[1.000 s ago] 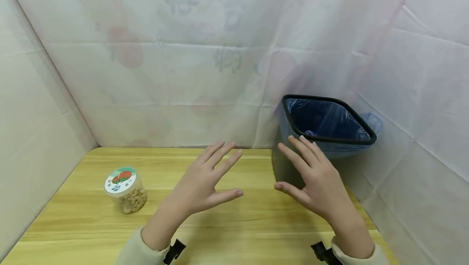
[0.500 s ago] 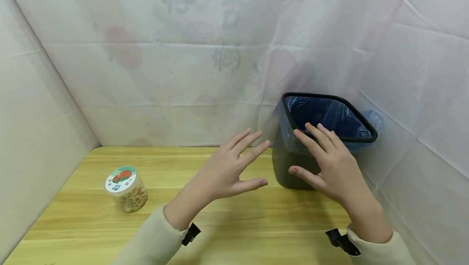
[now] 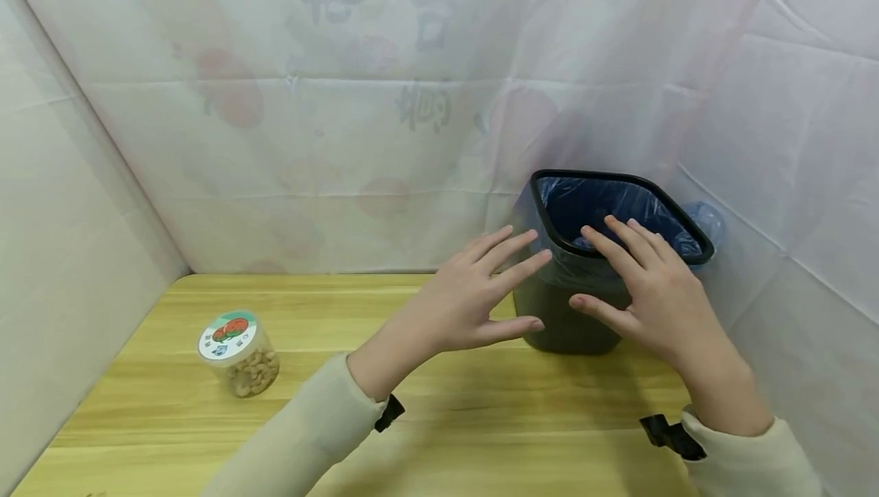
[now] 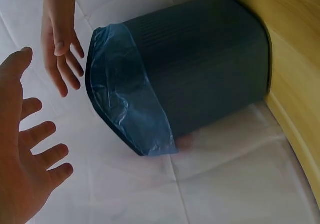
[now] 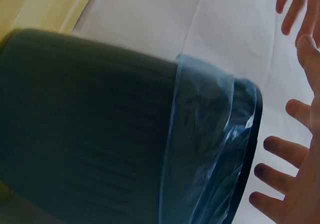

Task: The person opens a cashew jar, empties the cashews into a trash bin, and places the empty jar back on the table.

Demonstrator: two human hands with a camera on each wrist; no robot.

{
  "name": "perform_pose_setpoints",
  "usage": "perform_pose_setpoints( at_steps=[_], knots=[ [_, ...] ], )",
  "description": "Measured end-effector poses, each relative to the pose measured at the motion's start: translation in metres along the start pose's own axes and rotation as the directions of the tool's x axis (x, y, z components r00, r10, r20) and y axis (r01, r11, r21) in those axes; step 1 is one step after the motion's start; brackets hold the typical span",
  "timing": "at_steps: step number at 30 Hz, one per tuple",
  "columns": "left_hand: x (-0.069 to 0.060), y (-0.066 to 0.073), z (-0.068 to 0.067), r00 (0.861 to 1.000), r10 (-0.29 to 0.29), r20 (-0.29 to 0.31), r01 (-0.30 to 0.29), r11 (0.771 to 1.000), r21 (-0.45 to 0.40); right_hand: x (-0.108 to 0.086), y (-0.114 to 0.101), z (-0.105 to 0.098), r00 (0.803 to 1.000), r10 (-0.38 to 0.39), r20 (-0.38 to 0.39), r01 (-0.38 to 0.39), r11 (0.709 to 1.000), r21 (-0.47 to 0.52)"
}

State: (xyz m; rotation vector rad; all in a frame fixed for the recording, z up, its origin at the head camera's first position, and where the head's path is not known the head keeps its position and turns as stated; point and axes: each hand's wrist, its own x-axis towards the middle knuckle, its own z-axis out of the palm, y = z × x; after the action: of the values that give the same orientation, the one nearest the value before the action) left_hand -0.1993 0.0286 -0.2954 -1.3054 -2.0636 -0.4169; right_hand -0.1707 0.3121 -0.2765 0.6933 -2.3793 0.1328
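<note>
A dark grey trash bin [image 3: 573,321] with a black rim and a blue plastic liner [image 4: 122,79] stands upright at the back right of the table. My left hand [image 3: 467,295] hovers just left of the bin with its fingers spread, holding nothing. In front of the bin, partly covering its near rim in the head view, is my right hand [image 3: 655,295], fingers spread as well. Both wrist views show the hands apart from the bin, near the level of its rim. A clear jar [image 3: 252,371] of cashews with a printed white and green lid sits far to the left.
The wooden table [image 3: 330,314] meets a pale printed curtain [image 3: 343,138] at the back. White cloth walls rise on the left and right, the right one close behind the bin. A tuft of the liner sticks out at the bin's right side.
Both hands have moved right and slightly away from the body, closer to the bin, fingers still spread. The jar and bin stay in place.
</note>
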Motion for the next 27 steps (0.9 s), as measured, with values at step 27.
perform_pose_setpoints(
  at_steps=[27],
  knots=[
    [0.044, 0.0, 0.041, 0.987, -0.026, 0.156, 0.022, 0.999, 0.028, -0.015, 0.05, -0.002, 0.969, 0.198, 0.148, -0.207, 0.977, 0.05]
  ],
)
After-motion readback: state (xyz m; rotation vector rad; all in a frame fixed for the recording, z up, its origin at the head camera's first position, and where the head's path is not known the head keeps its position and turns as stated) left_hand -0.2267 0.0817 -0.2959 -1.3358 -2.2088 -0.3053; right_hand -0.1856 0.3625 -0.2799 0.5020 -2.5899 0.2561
